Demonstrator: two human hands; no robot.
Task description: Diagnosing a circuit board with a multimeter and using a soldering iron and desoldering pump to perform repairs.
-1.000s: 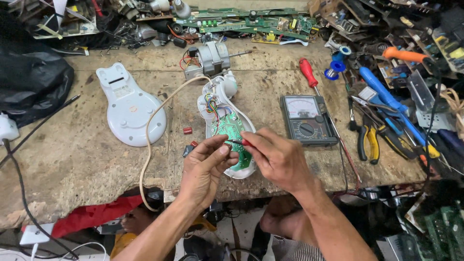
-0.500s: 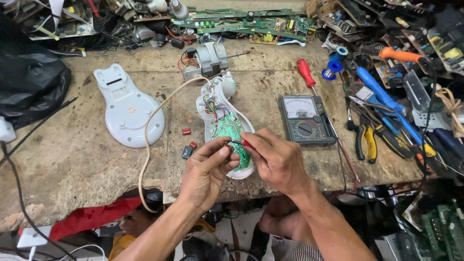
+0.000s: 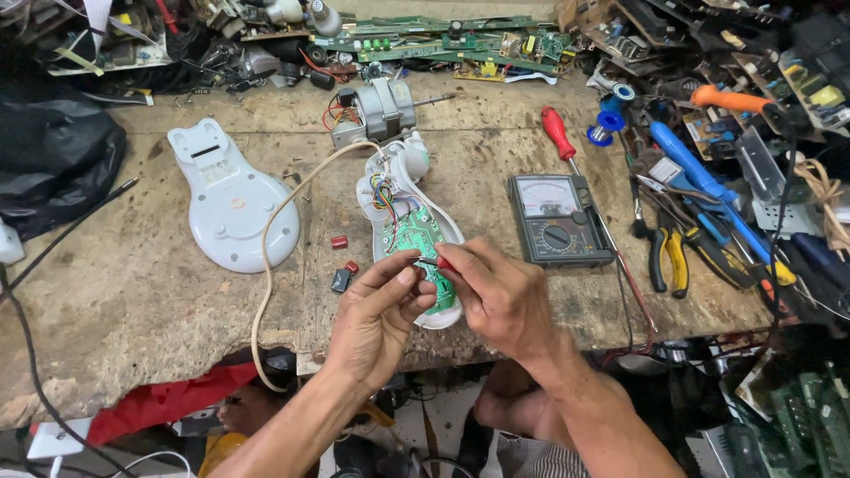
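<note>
An opened white appliance base (image 3: 409,168) lies on the worn workbench (image 3: 106,292) with a green circuit board (image 3: 416,237) and coloured wires showing inside. My left hand (image 3: 376,319) pinches a thin black probe tip against the board. My right hand (image 3: 500,296) holds a red probe handle (image 3: 443,263) and touches the same board. Both hands sit over the lower end of the base, hiding part of it. A cream power cord (image 3: 270,257) curves away from the base toward the bench edge.
A white plastic cover (image 3: 228,199) lies to the left. An analog multimeter (image 3: 558,219) sits to the right, with a red screwdriver (image 3: 558,133), pliers (image 3: 666,257) and a blue tool (image 3: 699,181). A small motor (image 3: 376,111) and circuit boards (image 3: 443,40) lie behind. A black bag (image 3: 53,164) sits far left.
Both hands stay on the circuit board; the fingers have shifted only slightly. The camera view has moved a little.
</note>
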